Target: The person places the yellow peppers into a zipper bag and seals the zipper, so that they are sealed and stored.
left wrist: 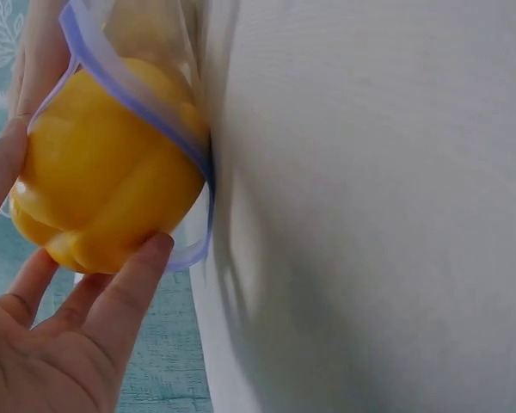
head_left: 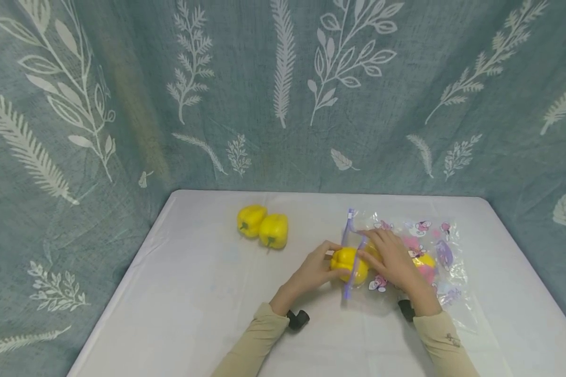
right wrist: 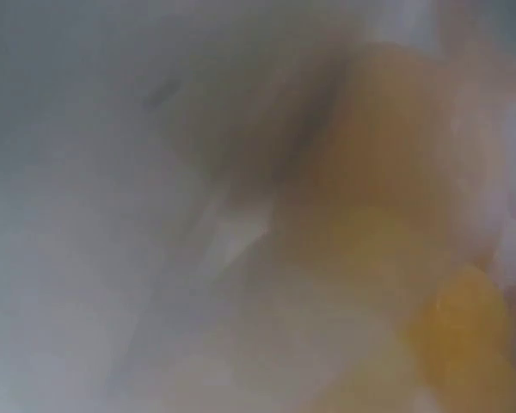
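In the head view, my left hand (head_left: 313,267) grips a yellow bell pepper (head_left: 343,262) at the mouth of a clear zip bag (head_left: 453,230) with a purple zip edge and pink printed figures. The left wrist view shows the pepper (left wrist: 112,172) partly inside the purple rim (left wrist: 133,99), with fingertips and thumb around its outer end. My right hand (head_left: 393,259) holds the bag near its mouth, thumb at the purple edge. Beneath that hand is more yellow, partly hidden, and another yellow pepper (head_left: 424,261) lies deeper in the bag. The right wrist view is badly blurred.
Two more yellow bell peppers, one (head_left: 252,220) behind the other (head_left: 273,231), lie on the white table (head_left: 193,293) to the left of the bag. A green-blue leaf-patterned curtain (head_left: 264,146) hangs behind the table and down both sides.
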`<state>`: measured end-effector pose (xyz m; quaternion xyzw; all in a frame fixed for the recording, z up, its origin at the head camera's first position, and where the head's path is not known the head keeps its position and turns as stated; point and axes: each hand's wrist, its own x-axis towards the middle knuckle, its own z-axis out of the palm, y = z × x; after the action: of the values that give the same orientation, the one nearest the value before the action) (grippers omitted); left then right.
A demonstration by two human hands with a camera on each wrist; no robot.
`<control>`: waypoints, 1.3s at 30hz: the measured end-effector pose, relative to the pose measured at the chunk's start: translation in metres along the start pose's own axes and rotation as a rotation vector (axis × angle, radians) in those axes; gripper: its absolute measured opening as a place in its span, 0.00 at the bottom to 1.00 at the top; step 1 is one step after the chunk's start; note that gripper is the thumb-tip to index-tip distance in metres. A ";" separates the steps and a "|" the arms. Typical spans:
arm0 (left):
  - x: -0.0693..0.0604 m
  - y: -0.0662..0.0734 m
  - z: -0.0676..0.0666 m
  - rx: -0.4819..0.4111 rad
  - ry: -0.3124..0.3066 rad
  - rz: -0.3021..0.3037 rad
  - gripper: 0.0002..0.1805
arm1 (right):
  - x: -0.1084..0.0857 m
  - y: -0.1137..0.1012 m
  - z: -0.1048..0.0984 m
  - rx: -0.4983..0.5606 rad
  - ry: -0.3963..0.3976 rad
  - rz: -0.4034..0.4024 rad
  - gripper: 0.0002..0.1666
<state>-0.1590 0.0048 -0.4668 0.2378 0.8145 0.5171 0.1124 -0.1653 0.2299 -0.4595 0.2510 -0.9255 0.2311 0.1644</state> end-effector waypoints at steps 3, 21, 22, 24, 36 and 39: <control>-0.002 -0.002 -0.001 0.009 -0.012 -0.005 0.28 | -0.001 0.000 0.001 0.003 0.003 0.000 0.28; -0.004 -0.003 -0.007 0.066 0.031 0.058 0.29 | -0.001 -0.001 0.000 -0.008 0.010 -0.016 0.28; -0.004 -0.003 -0.007 0.054 0.033 0.053 0.29 | -0.001 -0.001 0.000 -0.008 0.008 -0.016 0.28; -0.004 -0.003 -0.006 0.027 0.040 0.038 0.29 | -0.001 -0.001 0.000 -0.010 0.009 -0.016 0.28; -0.007 0.000 0.002 0.008 0.072 0.087 0.26 | 0.000 -0.001 0.001 -0.007 0.015 -0.023 0.28; -0.006 0.001 0.006 0.011 0.068 0.099 0.26 | 0.000 0.000 0.001 -0.005 0.016 -0.030 0.28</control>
<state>-0.1505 0.0067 -0.4690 0.2607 0.8080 0.5253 0.0576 -0.1652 0.2290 -0.4602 0.2626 -0.9209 0.2282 0.1760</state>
